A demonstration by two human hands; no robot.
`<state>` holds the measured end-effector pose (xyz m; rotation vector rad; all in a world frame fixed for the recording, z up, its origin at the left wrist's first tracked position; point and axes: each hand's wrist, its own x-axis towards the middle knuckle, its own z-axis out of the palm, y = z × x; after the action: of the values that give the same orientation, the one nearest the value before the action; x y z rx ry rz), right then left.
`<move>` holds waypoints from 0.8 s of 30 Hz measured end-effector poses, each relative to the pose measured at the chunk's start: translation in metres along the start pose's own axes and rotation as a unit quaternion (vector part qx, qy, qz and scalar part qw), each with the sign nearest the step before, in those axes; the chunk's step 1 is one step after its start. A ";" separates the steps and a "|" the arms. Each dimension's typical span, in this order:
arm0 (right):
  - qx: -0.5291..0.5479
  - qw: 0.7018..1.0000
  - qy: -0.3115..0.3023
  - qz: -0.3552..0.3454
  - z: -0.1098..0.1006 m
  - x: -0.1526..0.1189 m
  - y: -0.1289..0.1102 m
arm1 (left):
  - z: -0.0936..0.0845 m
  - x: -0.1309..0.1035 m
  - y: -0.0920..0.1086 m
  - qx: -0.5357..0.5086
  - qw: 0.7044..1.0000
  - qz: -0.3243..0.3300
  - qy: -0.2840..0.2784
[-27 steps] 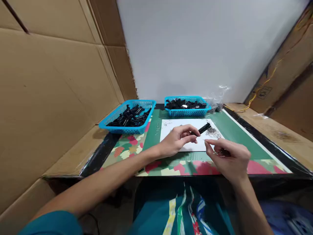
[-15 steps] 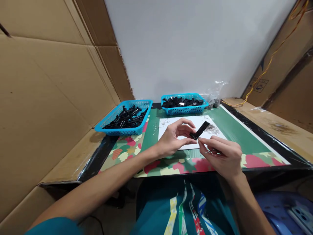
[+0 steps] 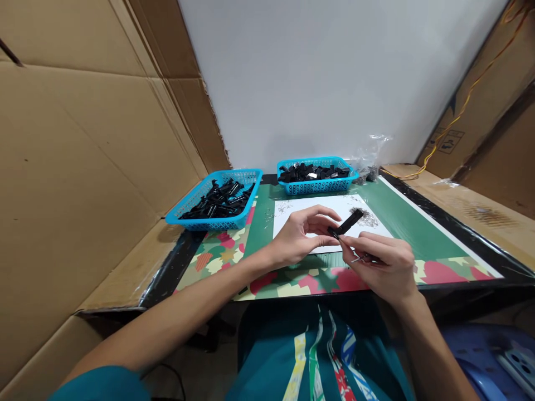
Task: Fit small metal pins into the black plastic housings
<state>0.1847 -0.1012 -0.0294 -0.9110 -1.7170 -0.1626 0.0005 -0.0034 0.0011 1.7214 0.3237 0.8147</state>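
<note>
Above a white sheet (image 3: 288,223), my left hand (image 3: 298,236) grips one end of a long black plastic part (image 3: 350,221) between thumb and fingers. The part's free end slants up and to the right. My right hand (image 3: 380,262) is closed at the part's lower end, its thumb and forefinger pinched on something too small to name. A thin pale metal piece (image 3: 357,259) pokes out from among the curled fingers of that hand. Behind the black part, a pile of tiny dark pieces (image 3: 370,219) lies on the sheet, and a few more are scattered at its left.
A blue basket (image 3: 209,224) of black parts stands at the left; another blue basket (image 3: 320,187) with black pieces stands at the back. Beside it is a clear plastic bag (image 3: 370,167). Cardboard walls (image 3: 83,139) flank the green-covered table (image 3: 401,209). A phone (image 3: 520,367) lies at lower right.
The black part's free end has tipped slightly lower and to the right. Both hands keep nearly the same grip, and the whole view has shifted a little.
</note>
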 end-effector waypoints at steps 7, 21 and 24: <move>-0.018 0.996 -0.080 0.025 -0.004 0.005 -0.002 | -0.001 -0.001 -0.004 -0.018 0.999 -0.035 -0.018; -0.024 0.997 -0.055 0.051 -0.013 0.009 0.001 | -0.005 0.002 -0.005 -0.084 0.992 -0.071 -0.055; -0.031 0.998 -0.040 0.045 -0.014 0.009 0.001 | -0.005 0.003 -0.006 -0.087 0.993 -0.072 -0.046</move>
<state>0.1957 -0.1034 -0.0170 -1.0512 -1.7490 -0.1214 0.0006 0.0034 -0.0029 1.5483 0.3021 0.6377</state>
